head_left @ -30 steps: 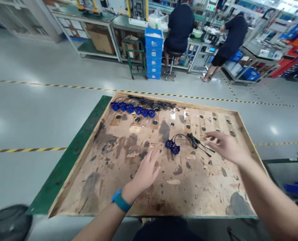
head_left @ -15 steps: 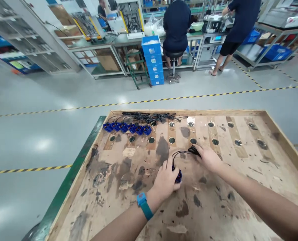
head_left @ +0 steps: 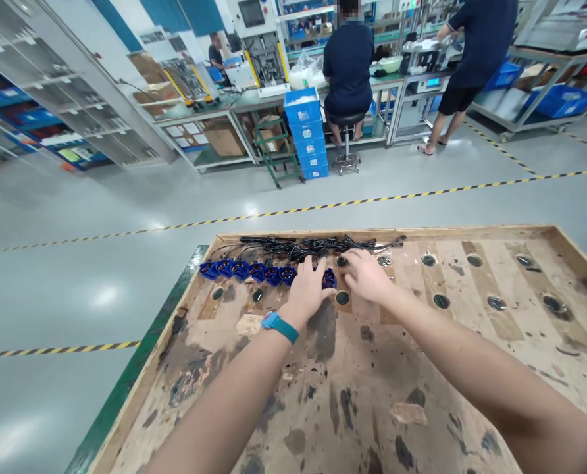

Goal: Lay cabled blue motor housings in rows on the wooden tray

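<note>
Item: blue connector (head_left: pixel 329 279), pinched in your left hand (head_left: pixel 307 289) at the right end of the connector row (head_left: pixel 247 270), apparently to extend it; your right hand (head_left: pixel 367 276), fingers together, lies flat on the black leads (head_left: pixel 303 247) by the board's far rim (head_left: pixel 471 230).

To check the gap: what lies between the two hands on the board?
In the head view, a blue plug lies between the left hand and the right hand, close to the left one.
</note>
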Tool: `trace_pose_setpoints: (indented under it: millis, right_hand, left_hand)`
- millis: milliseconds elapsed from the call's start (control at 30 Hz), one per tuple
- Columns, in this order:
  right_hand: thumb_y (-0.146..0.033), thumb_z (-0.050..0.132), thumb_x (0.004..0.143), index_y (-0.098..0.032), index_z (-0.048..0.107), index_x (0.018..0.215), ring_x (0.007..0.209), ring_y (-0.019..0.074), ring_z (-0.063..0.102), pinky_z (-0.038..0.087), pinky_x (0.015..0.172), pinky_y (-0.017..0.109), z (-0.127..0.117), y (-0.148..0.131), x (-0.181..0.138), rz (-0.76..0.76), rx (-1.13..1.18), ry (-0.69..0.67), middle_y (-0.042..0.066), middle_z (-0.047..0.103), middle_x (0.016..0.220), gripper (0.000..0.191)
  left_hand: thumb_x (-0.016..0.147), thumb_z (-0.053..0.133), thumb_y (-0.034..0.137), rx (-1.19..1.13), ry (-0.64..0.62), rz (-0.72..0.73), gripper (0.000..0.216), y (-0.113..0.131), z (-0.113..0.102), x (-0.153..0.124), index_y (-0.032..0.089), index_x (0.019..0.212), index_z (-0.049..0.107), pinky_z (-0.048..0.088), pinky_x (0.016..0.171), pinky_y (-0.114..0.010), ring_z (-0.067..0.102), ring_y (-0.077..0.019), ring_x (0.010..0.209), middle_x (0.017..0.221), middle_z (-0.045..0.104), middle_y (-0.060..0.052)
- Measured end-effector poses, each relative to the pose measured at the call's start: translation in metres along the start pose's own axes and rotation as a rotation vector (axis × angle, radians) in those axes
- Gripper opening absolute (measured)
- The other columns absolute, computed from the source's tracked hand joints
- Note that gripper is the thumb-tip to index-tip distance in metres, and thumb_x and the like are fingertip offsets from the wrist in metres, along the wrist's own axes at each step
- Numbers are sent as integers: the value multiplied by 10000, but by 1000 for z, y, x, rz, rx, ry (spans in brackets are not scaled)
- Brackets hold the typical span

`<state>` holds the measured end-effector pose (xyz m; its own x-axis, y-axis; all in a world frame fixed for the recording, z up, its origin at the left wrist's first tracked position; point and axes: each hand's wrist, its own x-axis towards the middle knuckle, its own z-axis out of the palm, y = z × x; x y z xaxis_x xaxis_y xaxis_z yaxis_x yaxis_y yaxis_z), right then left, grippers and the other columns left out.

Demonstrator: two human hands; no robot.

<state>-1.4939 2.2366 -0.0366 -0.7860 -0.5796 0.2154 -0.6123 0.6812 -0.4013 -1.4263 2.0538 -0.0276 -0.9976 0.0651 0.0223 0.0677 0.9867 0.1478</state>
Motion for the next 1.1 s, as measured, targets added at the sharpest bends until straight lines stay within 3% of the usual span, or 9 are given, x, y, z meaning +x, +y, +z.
trace_pose_setpoints:
  millis: [100,167,300,433,567,733,867,1000,1100]
  right_hand:
    - [-285,640,807,-122,484,1394,1261,296,489,409,1058,461,22,-11,-16,-69,182,-53,178,544,1380,629]
    - [-336,680,819,-142,468,1401,1249,301,506,414,1053,472,35,-18,-17,-24,193,-64,174,558,1366,649]
    - [-295,678,853,-146,518,1320,1159,272,548,438,1011,423,54,-31,-8,93,139,-19,147,623,1259,515]
    - [-305,692,850,-136,553,1215,1105,265,551,452,969,392,63,-42,-2,173,118,39,142,640,1182,425]
    - [-326,663,870,-148,550,1167,1080,271,542,454,938,410,66,-50,3,206,80,41,144,639,1138,364]
    - [-369,666,872,-120,549,1195,1065,289,544,463,928,424,63,-52,3,202,47,21,154,636,1147,424]
    - [-470,624,900,-117,489,1341,1187,311,510,446,986,462,50,-36,-14,138,46,84,188,579,1291,580]
    - [-362,565,935,-95,435,1416,1270,322,462,422,1017,449,27,3,-19,240,-94,213,222,428,1460,565]
    - [-270,559,923,-92,465,1394,1204,310,500,433,964,417,12,32,-4,304,-225,95,216,469,1409,512]
  left_hand:
    - [779,780,270,38,31,113,927,-23,-5,-3,119,1540,273,377,1127,-492,383,-367,1396,1498,419,-237]
    - [790,748,220,63,29,160,837,-38,-8,-3,137,1514,336,342,1145,-533,361,-361,1420,1471,486,-199]
    - [827,680,180,75,-21,180,585,-57,-7,3,106,1381,507,253,1188,-582,418,-346,1393,1351,613,-174]
    - [829,658,166,88,0,158,488,-64,-4,6,87,1301,562,215,1204,-589,448,-338,1371,1298,647,-173]
    - [826,647,180,93,22,138,411,-69,-3,6,106,1228,599,266,1186,-557,466,-337,1355,1257,663,-172]
    - [809,666,207,133,13,119,388,-68,-6,6,115,1181,607,319,1155,-530,472,-349,1340,1242,655,-181]
    - [808,682,220,146,-13,102,369,-65,-7,5,108,1152,607,328,1147,-535,472,-360,1335,1238,652,-188]
    - [831,676,233,159,-6,102,397,-64,-5,4,94,1194,596,338,1143,-542,460,-368,1350,1272,634,-209]
    - [827,686,254,164,29,84,532,-61,-3,-1,88,1312,542,356,1143,-527,454,-369,1360,1336,591,-221]
